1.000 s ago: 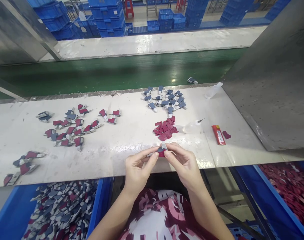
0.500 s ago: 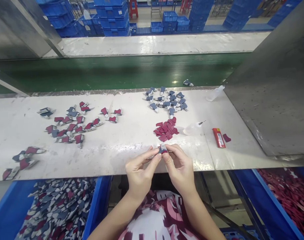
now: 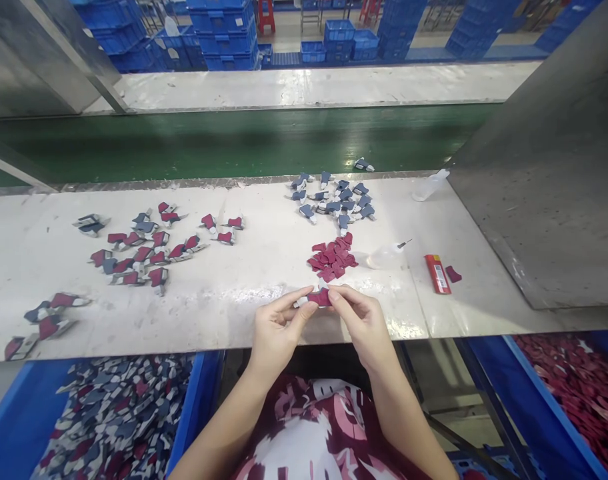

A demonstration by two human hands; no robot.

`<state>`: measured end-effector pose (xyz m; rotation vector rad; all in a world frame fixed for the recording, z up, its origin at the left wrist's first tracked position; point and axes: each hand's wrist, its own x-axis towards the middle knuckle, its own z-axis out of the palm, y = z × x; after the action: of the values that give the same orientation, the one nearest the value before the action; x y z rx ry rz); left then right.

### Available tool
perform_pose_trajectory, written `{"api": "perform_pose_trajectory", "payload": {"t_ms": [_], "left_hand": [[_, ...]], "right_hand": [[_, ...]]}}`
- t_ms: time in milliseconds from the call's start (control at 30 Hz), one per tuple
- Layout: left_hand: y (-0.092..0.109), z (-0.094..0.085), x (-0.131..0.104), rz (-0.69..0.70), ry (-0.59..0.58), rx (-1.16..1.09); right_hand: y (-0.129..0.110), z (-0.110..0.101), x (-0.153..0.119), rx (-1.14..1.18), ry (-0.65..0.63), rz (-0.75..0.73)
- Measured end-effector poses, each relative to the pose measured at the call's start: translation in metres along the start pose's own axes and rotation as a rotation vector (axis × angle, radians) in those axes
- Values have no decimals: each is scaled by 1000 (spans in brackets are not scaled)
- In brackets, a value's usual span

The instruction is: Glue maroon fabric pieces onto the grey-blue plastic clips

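Between my left hand and my right hand, a small rubber-like part is pinched at both ends, its dark red face toward me and grey-white at its left end. Just beyond my fingers lies a heap of dark red flat pieces. Behind that heap is a cluster of blue-and-white parts. A translucent bottle with a needle tip lies to the right of the red pieces. Several red-faced parts are spread over the table's left half.
A red lighter and one loose red piece lie at right. Farther back stands another translucent bottle by a metal panel. Blue bins flank me below, holding mixed parts and red pieces. A green belt runs behind the table.
The held part has been turned, so its red face and longer side now show. My right fingers have shifted to its right end. A blue-and-white part on the belt has moved left.
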<state>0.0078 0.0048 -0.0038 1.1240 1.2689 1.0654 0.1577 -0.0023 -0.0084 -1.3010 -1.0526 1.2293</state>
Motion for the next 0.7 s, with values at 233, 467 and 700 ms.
{"api": "perform_pose_trajectory", "payload": {"t_ms": [233, 467, 700], "left_hand": [[-5, -1, -4, -3, -64, 97], [-3, 0, 3, 402, -20, 241], [3, -7, 2, 257, -52, 166]], "right_hand": [[0, 4, 3, 20, 44, 5], [3, 4, 3, 7, 49, -30], [5, -14, 1, -428, 4, -539]]}}
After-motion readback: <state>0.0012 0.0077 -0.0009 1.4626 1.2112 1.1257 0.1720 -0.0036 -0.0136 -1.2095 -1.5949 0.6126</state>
